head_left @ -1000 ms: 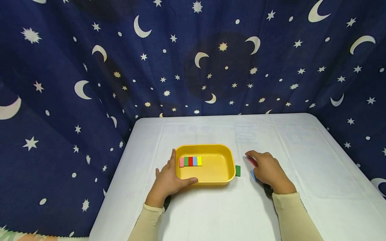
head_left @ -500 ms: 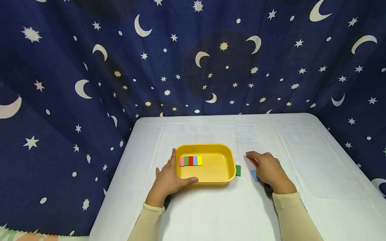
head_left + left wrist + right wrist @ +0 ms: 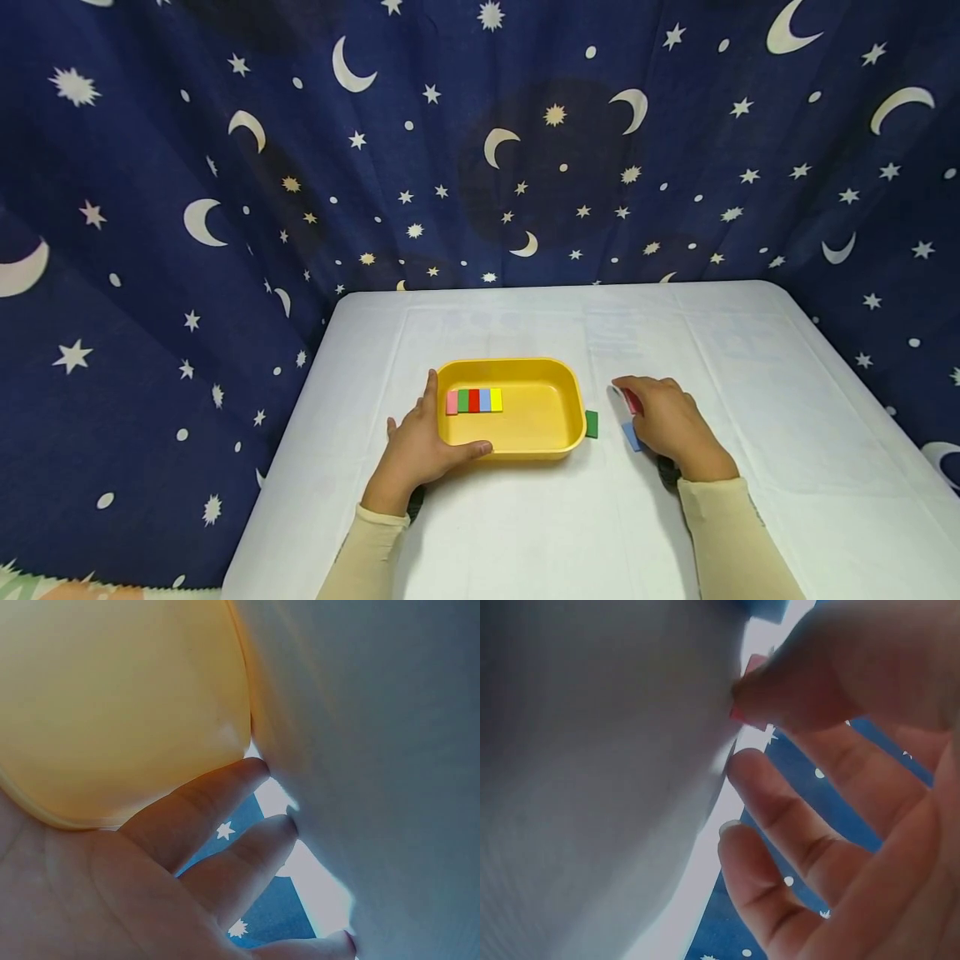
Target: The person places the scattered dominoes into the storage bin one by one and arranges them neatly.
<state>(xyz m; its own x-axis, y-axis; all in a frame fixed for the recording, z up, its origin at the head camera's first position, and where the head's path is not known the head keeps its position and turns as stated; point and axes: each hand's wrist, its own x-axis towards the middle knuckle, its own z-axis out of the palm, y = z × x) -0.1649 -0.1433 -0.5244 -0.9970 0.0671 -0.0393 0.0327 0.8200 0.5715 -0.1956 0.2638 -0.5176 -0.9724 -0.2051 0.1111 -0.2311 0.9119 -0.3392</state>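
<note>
My left hand (image 3: pixel 418 447) rests against the left end of a yellow tray (image 3: pixel 536 419), thumb over its front rim and fingers stretched along the outer wall. In the left wrist view those fingers are straight, their tips at the white cloth. Inside the tray is a row of flat tiles: pink (image 3: pixel 452 403), green (image 3: pixel 463 402), red (image 3: pixel 474 402), blue (image 3: pixel 485 401) and yellow (image 3: pixel 497 401). My right hand (image 3: pixel 671 425) pinches a loose red tile (image 3: pixel 632 402) low over the table; thumb and fingers partly cover it. Beside that hand lies a blue tile (image 3: pixel 632 437).
A green tile (image 3: pixel 592 424) lies on the table by the tray's right wall. White cloth covers the table (image 3: pixel 525 533). Behind it and at both sides hangs a dark blue curtain (image 3: pixel 450 167) with moons and stars.
The red tile has tilted and shifted slightly within my right hand's fingertips. The left hand and the tray have stayed in place.
</note>
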